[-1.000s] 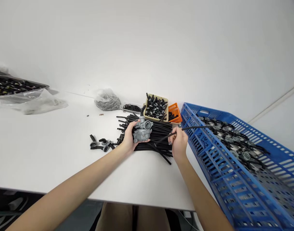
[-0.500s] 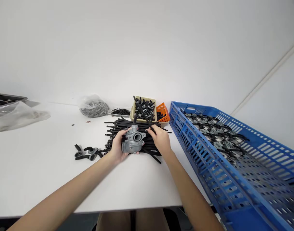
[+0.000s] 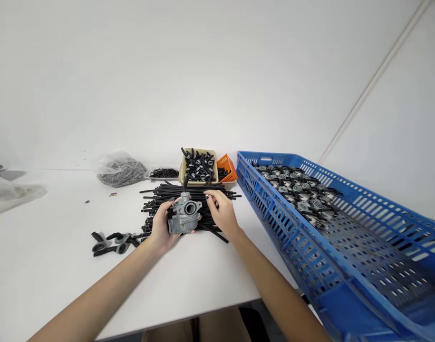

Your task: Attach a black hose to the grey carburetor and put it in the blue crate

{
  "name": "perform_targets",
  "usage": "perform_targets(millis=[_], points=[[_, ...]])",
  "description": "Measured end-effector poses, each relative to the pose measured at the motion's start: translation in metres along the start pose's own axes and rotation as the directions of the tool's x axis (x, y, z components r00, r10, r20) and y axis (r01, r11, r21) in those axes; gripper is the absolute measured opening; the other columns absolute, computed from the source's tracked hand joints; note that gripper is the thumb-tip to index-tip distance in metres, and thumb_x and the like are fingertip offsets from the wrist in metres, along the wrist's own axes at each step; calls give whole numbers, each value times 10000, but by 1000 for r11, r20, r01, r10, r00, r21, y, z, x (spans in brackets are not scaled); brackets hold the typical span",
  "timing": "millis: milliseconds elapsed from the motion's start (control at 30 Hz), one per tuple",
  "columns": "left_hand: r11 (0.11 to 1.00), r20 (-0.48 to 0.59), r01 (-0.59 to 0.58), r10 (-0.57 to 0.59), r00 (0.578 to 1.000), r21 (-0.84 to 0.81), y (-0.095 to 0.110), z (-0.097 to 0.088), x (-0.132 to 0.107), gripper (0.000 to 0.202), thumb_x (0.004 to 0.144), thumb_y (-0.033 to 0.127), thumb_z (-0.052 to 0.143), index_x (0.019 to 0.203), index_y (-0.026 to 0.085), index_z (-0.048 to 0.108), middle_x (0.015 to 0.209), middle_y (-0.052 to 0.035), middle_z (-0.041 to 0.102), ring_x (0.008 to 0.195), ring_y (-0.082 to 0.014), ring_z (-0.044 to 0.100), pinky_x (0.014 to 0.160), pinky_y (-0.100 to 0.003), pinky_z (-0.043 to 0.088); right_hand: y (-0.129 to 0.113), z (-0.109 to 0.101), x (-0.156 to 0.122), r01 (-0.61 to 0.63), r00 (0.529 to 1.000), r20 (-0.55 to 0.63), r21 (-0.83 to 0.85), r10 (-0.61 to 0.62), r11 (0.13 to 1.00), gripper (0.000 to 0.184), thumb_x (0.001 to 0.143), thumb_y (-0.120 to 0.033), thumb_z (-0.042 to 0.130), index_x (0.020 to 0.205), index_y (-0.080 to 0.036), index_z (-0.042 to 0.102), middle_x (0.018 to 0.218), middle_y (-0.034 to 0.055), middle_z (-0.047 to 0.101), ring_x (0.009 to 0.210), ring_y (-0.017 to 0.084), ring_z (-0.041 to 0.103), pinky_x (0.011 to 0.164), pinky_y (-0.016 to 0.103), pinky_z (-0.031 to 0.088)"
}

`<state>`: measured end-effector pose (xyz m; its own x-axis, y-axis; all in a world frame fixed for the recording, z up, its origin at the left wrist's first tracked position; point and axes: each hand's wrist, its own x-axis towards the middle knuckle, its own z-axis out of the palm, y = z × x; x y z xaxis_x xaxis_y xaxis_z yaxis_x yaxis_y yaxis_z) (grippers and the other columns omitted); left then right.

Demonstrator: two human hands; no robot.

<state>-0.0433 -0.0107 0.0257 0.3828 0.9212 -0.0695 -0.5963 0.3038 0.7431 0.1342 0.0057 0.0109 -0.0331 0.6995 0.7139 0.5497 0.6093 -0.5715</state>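
A grey metal carburetor (image 3: 184,214) rests in my left hand (image 3: 162,227), whose fingers wrap around its left side and underside. Its round bore faces me, and a short black rubber tube (image 3: 185,182) stands up from its top. Just right of the carburetor, my right hand (image 3: 222,213) is closed with thumb and forefinger pinched together. What sits between those fingertips blends into the dark hoses behind and cannot be made out. Beneath and behind both hands lies a pile of thin black rubber hoses (image 3: 156,191).
Several black elbow tubes with grey rings (image 3: 121,248) lie at left. Behind stand a clear bag of metal parts (image 3: 120,170), a tray of black rings (image 3: 163,173), a cream bin of rubber tubes (image 3: 182,175) and an orange basket (image 3: 230,167). A blue crate (image 3: 274,209) holding carburetors stands right.
The view has turned to the right, so things appear shifted left. My right hand held a black hose upright before; its fingers are now pinched closer together. The left hand keeps the carburetor.
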Motion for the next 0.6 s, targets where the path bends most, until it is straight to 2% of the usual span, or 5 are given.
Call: perform_targets(millis=[167, 333, 467, 533, 600], points=[[973, -120, -215, 225, 967, 87, -4, -1, 3, 449, 723, 365, 575, 1151, 235, 535, 1006, -37, 655, 818, -218, 656, 639, -316, 554, -10, 6, -6, -148, 982, 166, 365, 92, 919, 451, 898, -385, 504, 1308, -205, 456, 1043, 70, 611, 803, 136, 601, 701, 262, 514], [837, -43, -394, 442, 896, 379, -10, -9, 6, 549, 691, 464, 636, 1186, 272, 495, 1157, -28, 566, 1021, -218, 574, 799, -278, 510, -11, 26, -11, -291, 921, 379, 523, 87, 801, 891, 776, -401, 693, 1483, -283, 164, 1274, 89, 552, 1033, 181, 602, 861, 330, 518], [477, 193, -516, 573, 796, 712, -14, -21, 9, 609, 772, 502, 566, 1309, 271, 395, 1420, -72, 361, 1346, -290, 326, 1127, -428, 284, -8, 32, -9, -313, 943, 304, 672, 135, 671, 837, 686, -469, 758, 1393, -287, 347, 1286, 71, 546, 1066, 186, 601, 925, 339, 499], [297, 310, -563, 597, 740, 772, -13, -27, 13, 611, 833, 527, 465, 1369, 257, 344, 1469, -92, 298, 1400, -306, 235, 1165, -487, 197, -8, 31, -6, -299, 952, 264, 683, 156, 666, 760, 619, -474, 801, 1269, -264, 468, 1187, 61, 595, 1004, 188, 617, 857, 318, 524], [132, 376, -584, 649, 662, 801, -11, -32, 19, 654, 839, 582, 406, 1397, 248, 333, 1483, -111, 275, 1383, -341, 256, 1133, -539, 259, -10, 26, -1, -290, 957, 217, 684, 193, 669, 713, 562, -479, 828, 1164, -253, 519, 1113, 49, 618, 968, 191, 618, 782, 297, 540]])
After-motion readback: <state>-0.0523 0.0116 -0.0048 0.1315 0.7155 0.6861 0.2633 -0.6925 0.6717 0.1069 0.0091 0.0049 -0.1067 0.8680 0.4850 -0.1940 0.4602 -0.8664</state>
